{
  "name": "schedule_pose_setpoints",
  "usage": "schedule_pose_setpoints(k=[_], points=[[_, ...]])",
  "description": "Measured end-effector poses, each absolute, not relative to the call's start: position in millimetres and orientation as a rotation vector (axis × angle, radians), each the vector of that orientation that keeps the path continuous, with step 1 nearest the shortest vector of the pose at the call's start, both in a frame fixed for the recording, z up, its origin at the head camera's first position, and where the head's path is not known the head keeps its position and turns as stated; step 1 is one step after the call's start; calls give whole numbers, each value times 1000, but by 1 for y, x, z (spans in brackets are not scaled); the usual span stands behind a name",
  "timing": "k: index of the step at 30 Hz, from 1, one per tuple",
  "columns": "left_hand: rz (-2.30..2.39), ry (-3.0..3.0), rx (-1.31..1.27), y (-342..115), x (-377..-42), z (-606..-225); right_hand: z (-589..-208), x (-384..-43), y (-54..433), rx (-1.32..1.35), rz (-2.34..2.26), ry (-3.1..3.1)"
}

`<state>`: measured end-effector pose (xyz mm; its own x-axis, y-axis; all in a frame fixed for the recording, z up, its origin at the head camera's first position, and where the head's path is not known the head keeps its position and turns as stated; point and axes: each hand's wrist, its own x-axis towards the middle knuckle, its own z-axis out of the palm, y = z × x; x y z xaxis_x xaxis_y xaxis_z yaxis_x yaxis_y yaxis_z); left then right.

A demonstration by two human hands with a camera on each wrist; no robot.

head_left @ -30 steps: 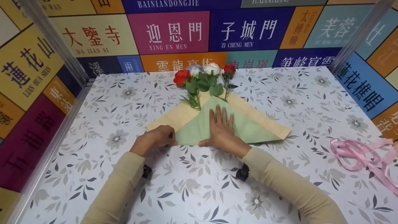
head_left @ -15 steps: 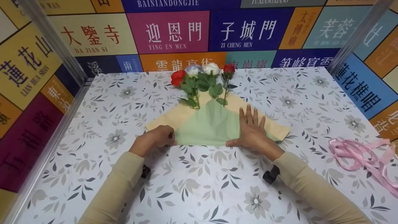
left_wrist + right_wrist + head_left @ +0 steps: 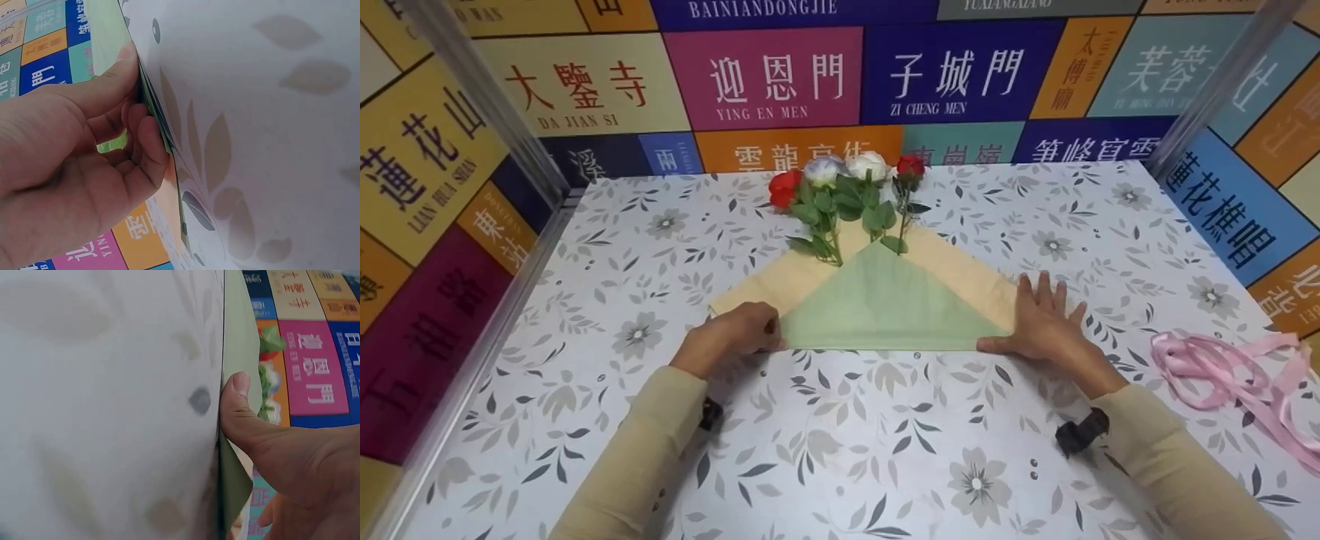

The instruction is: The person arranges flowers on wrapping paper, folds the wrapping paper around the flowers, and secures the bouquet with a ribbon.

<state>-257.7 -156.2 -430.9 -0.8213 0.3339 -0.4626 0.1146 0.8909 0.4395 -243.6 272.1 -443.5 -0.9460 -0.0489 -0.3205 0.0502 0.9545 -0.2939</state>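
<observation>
A folded sheet of wrapping paper, green on the folded-up flap and cream behind, lies on the table with its straight fold toward me. My left hand holds the paper's left corner, fingers curled and thumb at the fold. In the left wrist view, the left thumb lies along the green edge. My right hand presses on the right corner with fingers spread, its thumb on the fold. Artificial roses lie at the top of the paper: a red one, a pale lilac one, a white one and another red.
Loose pink ribbon lies in loops on the table at the right. A floral-patterned cloth covers the table. Colourful panels with printed characters stand behind and at both sides.
My right hand has slid right along the fold, from the paper's middle to its right corner; the green flap now lies flat. My left hand has stayed at the left corner.
</observation>
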Motion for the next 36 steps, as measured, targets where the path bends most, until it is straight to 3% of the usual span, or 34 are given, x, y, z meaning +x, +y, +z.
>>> schedule_pose_setpoints(k=[9, 17, 21, 25, 32, 36], points=[[582, 2528, 362, -157, -255, -430, -433, -244, 304, -20, -341, 2742], [589, 2574, 411, -157, -249, -436, -397, -254, 312, -73, -100, 2700], [594, 2670, 488, -157, -245, -438, -380, -258, 278, -85, -224, 2808], [644, 2791, 390, -162, -238, -440, -379, -262, 227, -275, -340, 2950], [622, 2976, -110, -169, -228, -442, -399, -273, 148, -880, -496, 2913], [482, 2947, -298, -170, -226, -440, -409, -286, 115, -1031, -410, 2918]])
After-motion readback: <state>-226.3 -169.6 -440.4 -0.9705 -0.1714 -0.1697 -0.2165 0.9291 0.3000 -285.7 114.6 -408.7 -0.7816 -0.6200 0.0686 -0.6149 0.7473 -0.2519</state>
